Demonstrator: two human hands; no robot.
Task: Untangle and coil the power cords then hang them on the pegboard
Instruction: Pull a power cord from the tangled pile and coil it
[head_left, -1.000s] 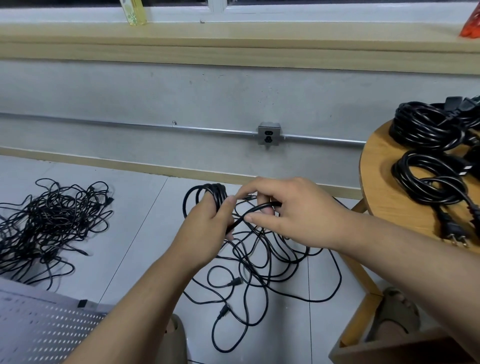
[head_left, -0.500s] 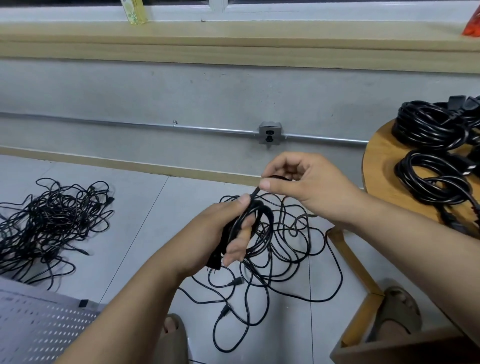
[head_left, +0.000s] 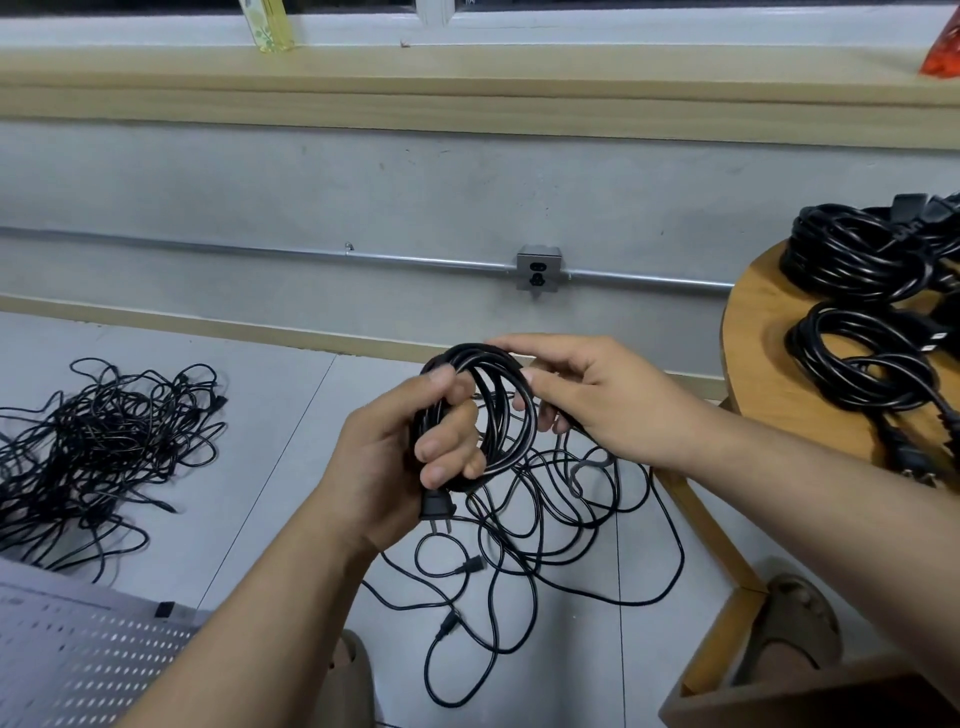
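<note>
**Q:** What does each hand hold?

**A:** The left hand (head_left: 395, 457) grasps the coil (head_left: 506, 374) on its left side, with the fingers curled through the ring and the thumb over the top. The right hand (head_left: 608, 400) holds the coil's right side, with the thumb in front and the fingers behind. Neither hand is free.

**Q:** Where is the coil?

**A:** It is raised above the floor (head_left: 291, 415) at mid-scene, upright, with its open ring facing the camera. Its plug (head_left: 435, 512) hangs below the left hand, prongs down.

**Q:** What lies under it?

**A:** Loose cords (head_left: 561, 499) sprawl on the floor directly beneath and to the right. Their loops run near toward the camera, and rightward up to the table leg (head_left: 706, 535).

**Q:** Which edges bound the working space?

**A:** At the right is the curved rim of the table (head_left: 763, 364), just beside the right forearm. It bears finished coils (head_left: 857, 260) set back from that rim. At the near left is a corner of the pegboard (head_left: 78, 665), lying flat. At the far side is the baseboard (head_left: 208, 325) along the wall.

**Q:** Where is there open room?

**A:** A band of bare floor runs from far to near between the loose cords and the tangle (head_left: 104, 441) at the left. The tangle's near strands reach close to the pegboard's far edge. A sandal (head_left: 789, 623) sits near right, beside the table leg.
</note>
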